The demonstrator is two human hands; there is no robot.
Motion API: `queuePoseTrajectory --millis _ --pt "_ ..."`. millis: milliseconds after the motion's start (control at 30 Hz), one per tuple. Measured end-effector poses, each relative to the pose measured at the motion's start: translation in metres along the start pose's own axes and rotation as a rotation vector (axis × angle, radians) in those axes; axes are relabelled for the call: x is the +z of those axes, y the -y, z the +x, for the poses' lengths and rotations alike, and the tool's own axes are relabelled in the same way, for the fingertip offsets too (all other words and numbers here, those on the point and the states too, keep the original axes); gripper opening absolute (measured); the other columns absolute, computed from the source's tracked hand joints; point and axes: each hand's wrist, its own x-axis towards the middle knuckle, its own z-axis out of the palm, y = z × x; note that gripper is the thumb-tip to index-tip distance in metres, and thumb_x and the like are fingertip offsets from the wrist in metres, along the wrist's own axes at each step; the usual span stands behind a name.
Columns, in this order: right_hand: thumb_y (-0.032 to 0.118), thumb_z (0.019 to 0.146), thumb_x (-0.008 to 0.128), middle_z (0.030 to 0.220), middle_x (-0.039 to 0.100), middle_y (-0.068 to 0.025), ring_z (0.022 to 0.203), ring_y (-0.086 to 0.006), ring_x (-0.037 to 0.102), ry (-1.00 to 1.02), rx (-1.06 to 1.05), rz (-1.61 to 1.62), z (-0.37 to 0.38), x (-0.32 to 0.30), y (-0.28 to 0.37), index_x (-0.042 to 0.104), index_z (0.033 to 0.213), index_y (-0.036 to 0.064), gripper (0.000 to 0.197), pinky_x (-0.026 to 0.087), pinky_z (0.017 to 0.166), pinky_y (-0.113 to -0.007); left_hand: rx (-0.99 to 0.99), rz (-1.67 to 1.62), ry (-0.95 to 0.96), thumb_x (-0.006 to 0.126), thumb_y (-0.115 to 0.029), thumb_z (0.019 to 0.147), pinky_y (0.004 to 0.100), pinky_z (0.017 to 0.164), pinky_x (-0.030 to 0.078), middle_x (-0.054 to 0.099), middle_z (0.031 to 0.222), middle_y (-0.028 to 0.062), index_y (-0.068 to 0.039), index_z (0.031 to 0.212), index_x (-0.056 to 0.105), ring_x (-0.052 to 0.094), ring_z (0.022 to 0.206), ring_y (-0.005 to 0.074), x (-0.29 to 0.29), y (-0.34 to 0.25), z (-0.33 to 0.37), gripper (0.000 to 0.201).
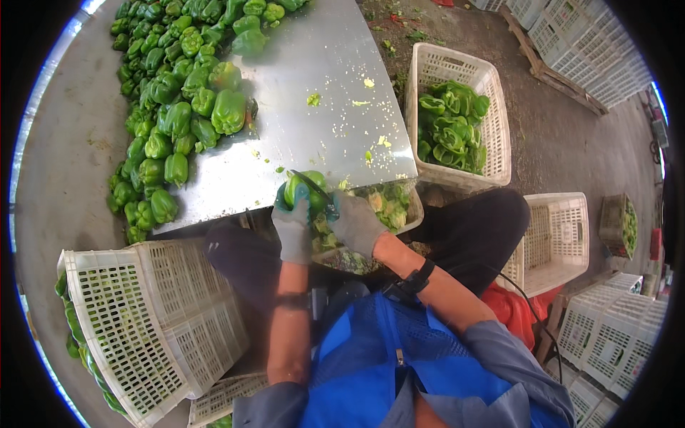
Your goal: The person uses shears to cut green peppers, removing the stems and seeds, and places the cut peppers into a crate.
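Observation:
My gloved left hand (292, 227) is closed around a green bell pepper (315, 201) at the near edge of the metal table (285, 107). In my gloved right hand (357, 222) is a knife (312, 183), its dark blade lying across the pepper. How deep the blade sits in the pepper, I cannot tell. Below both hands, between my knees, a crate holds pale green pepper cores and scraps (389, 205). A large heap of whole green bell peppers (171, 89) covers the table's left side. Seeds and small green bits are scattered over the metal.
Right of the table stands a white crate (501, 121) with hollow green pepper pieces (453, 125). Another white crate (571, 239) sits beside my right knee. At my left, a white crate (121, 314) stands tilted by my leg. Stacked crates (581, 43) line the far right.

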Motion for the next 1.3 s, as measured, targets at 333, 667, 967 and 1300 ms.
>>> queuePoseTrajectory --millis 333,667,967,1300 --pt "0.008 0.097 0.058 0.107 0.076 -0.0302 0.105 -0.0490 0.075 0.027 0.109 -0.114 0.011 -0.009 0.024 0.059 0.124 -0.0062 0.031 0.060 0.094 -0.056 0.217 0.869 -0.283 0.083 -0.032 0.104 0.0370 0.096 0.059 0.070 0.131 0.0210 0.012 0.144 0.062 0.069 0.114 0.0237 0.015 0.007 0.000 0.063" --pt "0.015 0.102 0.057 0.097 0.077 -0.0250 0.087 -0.0404 0.077 0.033 -0.034 -0.029 0.070 0.013 -0.018 0.058 0.134 -0.0086 0.040 0.063 0.083 -0.051 0.033 0.085 -0.107 0.085 -0.020 0.102 0.0310 0.079 0.060 0.076 0.112 0.0103 0.007 0.128 0.071 0.070 0.094 0.0147 0.006 -0.014 0.028 0.040" --pt "0.013 0.087 0.066 0.063 0.060 -0.0092 0.048 -0.0200 0.059 0.243 0.458 0.820 0.120 -0.037 0.022 0.071 0.085 -0.0036 0.018 0.045 0.040 -0.045 -0.042 -0.404 0.108 0.072 -0.048 0.108 0.0479 0.104 0.059 0.066 0.144 0.0144 -0.006 0.156 0.058 0.069 0.126 0.0302 -0.063 -0.008 0.026 0.065" --pt "0.020 0.095 0.066 0.095 0.077 -0.0275 0.096 -0.0496 0.076 -0.205 0.338 0.132 0.118 -0.016 0.012 0.075 0.107 -0.0021 0.027 0.060 0.089 -0.056 -0.224 -0.795 0.225 0.071 -0.061 0.104 0.0441 0.095 0.061 0.072 0.135 0.0141 -0.009 0.154 0.062 0.073 0.110 0.0335 -0.048 -0.010 0.028 0.072"
